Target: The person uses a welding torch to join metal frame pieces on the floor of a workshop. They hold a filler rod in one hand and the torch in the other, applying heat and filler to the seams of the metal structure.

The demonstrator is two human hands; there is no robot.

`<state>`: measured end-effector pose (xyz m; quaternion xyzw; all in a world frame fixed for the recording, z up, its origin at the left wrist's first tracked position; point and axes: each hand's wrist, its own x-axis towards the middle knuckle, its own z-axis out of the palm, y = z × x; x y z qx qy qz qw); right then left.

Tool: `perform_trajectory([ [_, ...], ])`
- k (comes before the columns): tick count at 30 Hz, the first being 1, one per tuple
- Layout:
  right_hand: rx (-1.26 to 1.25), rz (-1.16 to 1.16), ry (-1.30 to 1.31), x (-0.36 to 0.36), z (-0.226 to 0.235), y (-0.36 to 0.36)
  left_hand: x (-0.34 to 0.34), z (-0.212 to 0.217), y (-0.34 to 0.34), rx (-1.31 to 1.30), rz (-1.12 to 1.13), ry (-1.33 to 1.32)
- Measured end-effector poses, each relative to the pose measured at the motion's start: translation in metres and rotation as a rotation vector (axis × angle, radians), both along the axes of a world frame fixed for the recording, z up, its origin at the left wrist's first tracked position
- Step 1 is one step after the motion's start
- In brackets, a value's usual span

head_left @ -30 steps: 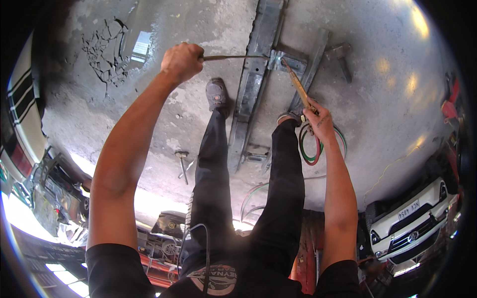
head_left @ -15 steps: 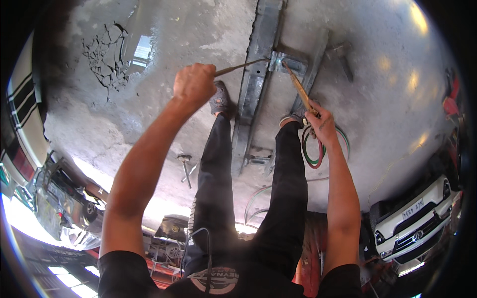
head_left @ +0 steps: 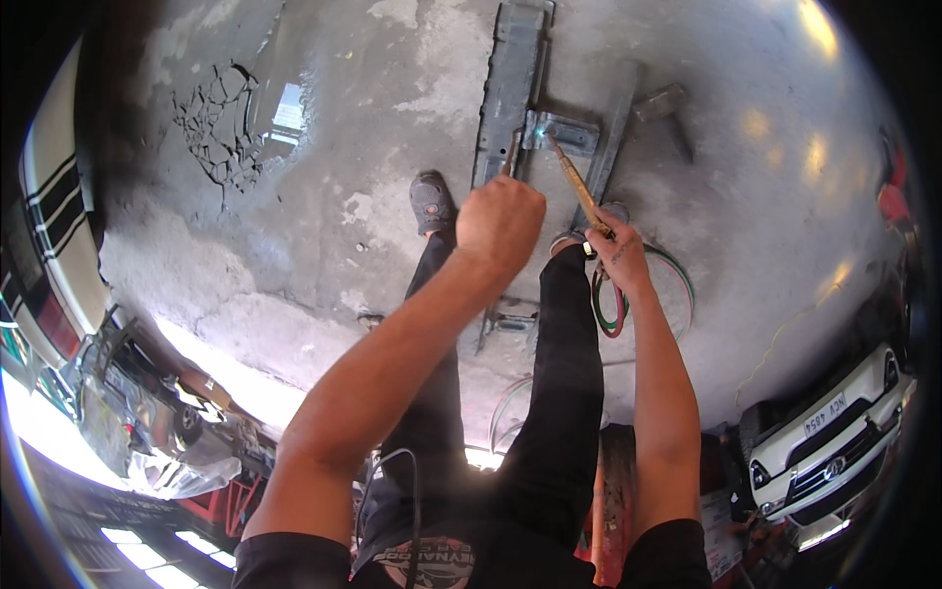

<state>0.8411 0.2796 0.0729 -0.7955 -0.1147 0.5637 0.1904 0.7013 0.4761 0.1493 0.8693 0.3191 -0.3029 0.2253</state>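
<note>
My left hand [head_left: 500, 221] is closed in a fist around a thin dark metal bar [head_left: 508, 155]. The bar's far end touches or nearly touches a long steel channel beam [head_left: 512, 74] beside a short steel crosspiece [head_left: 571, 135]. My right hand [head_left: 620, 253] grips a brass gas torch [head_left: 576, 184]. At the torch's tip a small bright blue-white glow shows where the crosspiece meets the beam. The crosspiece spans from the beam to a second, narrower steel rail [head_left: 616, 137]. My left fist and forearm hide the lower part of the beam.
A hammer [head_left: 665, 106] lies on the concrete floor right of the rail. Red and green hoses [head_left: 677, 265] coil by my right wrist. My shoes [head_left: 432, 201] flank the metal frame. Cracked concrete and a puddle [head_left: 287, 113] lie left; a white vehicle [head_left: 824, 442] stands at right.
My left hand has swung right and nearer with the bar, which now points away from me along the beam. My right hand has shifted slightly; a glow shows at the torch tip.
</note>
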Motion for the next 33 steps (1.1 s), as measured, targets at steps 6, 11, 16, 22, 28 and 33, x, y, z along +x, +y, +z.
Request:
perform_trajectory([
  [6,-0.072,0.014,0.029,0.010,0.014,0.009,-0.040,-0.012,0.080,-0.055,-0.043,0.106],
  [11,-0.020,0.044,-0.019,0.016,-0.003,-0.002,-0.056,-0.019,0.082,-0.041,-0.034,0.075],
  [16,0.071,0.061,-0.052,0.014,-0.017,-0.010,-0.075,-0.029,0.091,0.007,-0.032,-0.013],
  [22,0.061,0.024,-0.046,0.013,-0.015,0.002,-0.084,-0.034,0.096,0.005,-0.045,-0.038],
  [28,0.028,0.003,-0.038,0.016,-0.009,0.015,-0.087,-0.039,0.100,0.013,-0.042,-0.035],
  [33,0.047,0.051,-0.077,0.019,-0.011,0.019,-0.089,-0.042,0.107,0.004,-0.030,-0.035],
])
